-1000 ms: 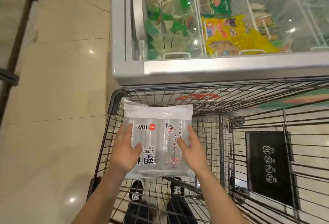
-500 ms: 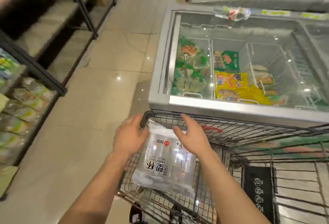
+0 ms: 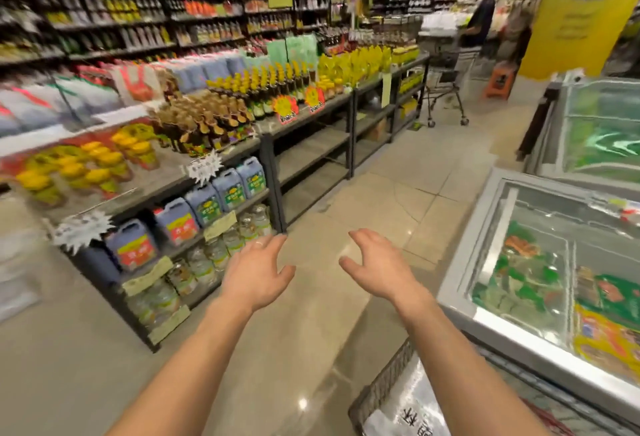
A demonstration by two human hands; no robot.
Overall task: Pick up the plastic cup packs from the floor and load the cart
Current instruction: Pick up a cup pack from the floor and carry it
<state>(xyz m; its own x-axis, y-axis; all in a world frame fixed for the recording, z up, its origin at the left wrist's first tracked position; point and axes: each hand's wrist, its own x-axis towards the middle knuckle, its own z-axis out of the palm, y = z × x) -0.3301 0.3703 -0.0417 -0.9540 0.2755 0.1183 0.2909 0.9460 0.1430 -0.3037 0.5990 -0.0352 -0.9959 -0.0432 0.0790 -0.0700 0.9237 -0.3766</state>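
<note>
Left hand (image 3: 258, 273), right hand (image 3: 377, 267) lifted off one cup pack (image 3: 408, 399)

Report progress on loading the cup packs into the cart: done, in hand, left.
Done: one clear plastic cup pack with black print lies in the wire shopping cart. In hand: nothing; the left hand and right hand are both empty, fingers spread, held out over the beige tiled floor. Left: unclear; no further pack shows on the floor in this view.
</note>
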